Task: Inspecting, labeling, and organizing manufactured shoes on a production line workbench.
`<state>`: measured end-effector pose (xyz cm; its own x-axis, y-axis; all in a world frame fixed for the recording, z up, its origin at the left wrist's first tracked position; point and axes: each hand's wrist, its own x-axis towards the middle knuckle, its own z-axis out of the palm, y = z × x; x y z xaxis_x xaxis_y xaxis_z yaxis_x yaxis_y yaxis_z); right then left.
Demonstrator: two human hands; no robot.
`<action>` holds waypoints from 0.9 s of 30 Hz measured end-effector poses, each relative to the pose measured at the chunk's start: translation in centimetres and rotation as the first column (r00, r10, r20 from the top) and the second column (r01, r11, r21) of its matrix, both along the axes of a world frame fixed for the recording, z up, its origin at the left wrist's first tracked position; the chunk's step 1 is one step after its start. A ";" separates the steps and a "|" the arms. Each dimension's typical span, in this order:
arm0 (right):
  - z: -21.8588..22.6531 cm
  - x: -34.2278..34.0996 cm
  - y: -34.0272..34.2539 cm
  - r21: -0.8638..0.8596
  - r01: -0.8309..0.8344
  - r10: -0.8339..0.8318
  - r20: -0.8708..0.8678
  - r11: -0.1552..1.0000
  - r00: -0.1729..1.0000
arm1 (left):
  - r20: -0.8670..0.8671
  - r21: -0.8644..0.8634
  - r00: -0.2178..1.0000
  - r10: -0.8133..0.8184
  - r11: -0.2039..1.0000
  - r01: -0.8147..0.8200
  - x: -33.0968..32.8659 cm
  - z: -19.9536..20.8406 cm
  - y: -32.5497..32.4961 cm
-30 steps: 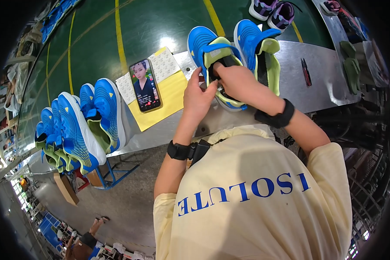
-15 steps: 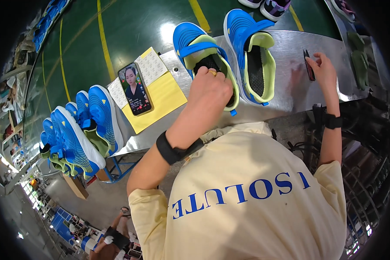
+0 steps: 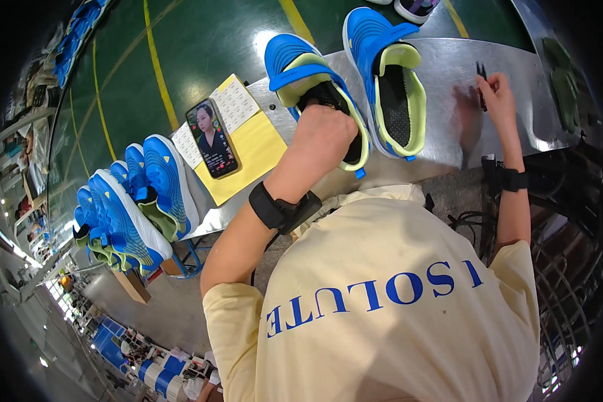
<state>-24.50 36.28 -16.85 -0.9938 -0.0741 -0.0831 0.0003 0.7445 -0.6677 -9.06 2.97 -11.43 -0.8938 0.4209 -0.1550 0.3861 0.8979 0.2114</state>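
Observation:
My left hand reaches into the opening of a blue sports shoe with a lime-green lining. Its fingers are curled together; their tips are hidden inside, so what they grip cannot be made out. A matching blue shoe lies just to the right, its dark insole showing. At the right of the metal table, my right hand is closed on a slim black two-pronged tool, like tweezers or thread snips. The prongs point away from me.
A phone playing a video lies on a yellow sheet and white printed labels. Several blue shoes stand at the left table edge. Beyond the metal tabletop is a green surface with yellow lines.
My right hand has shifted slightly, and the black tool has turned a little with it. My left hand stays in the shoe, its ringed finger now lower and less visible. The whole view has shifted slightly.

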 end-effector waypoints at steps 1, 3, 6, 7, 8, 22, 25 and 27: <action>0.2 0.4 -0.4 -0.352 0.039 -0.047 -0.016 0.935 0.999 | 0.013 0.012 1.000 -0.010 1.000 0.010 0.1 0.0 -0.1; 4.7 1.9 -3.6 -0.429 0.061 -0.037 0.063 0.901 0.997 | 0.071 0.058 0.997 -0.013 0.998 0.009 0.0 0.6 -0.6; 9.6 3.9 -5.7 -0.519 0.036 0.055 0.158 0.854 0.986 | 0.128 0.134 0.991 -0.039 0.991 0.021 -0.3 1.6 -1.0; 11.5 4.7 -7.2 -0.434 -0.079 0.196 0.231 0.898 0.953 | 0.137 0.143 0.990 -0.032 0.990 0.012 -0.2 1.7 -1.5; 12.9 5.6 -8.2 -0.345 -0.196 0.309 0.313 0.918 0.898 | 0.129 0.148 0.991 -0.034 0.989 0.015 -0.1 1.8 -1.8; 13.1 9.7 -18.4 0.211 -0.870 0.850 0.204 0.446 0.486 | -0.051 0.256 0.998 0.046 0.966 -0.031 1.9 1.8 -2.5; 13.3 8.9 -20.9 0.323 -0.897 0.847 0.342 0.302 0.408 | -0.034 0.257 0.998 0.054 0.965 -0.043 2.1 1.7 -2.6; 12.6 8.6 -21.7 0.356 -0.902 0.841 0.386 0.243 0.379 | -0.035 0.267 0.998 0.061 0.962 -0.049 2.2 1.5 -2.6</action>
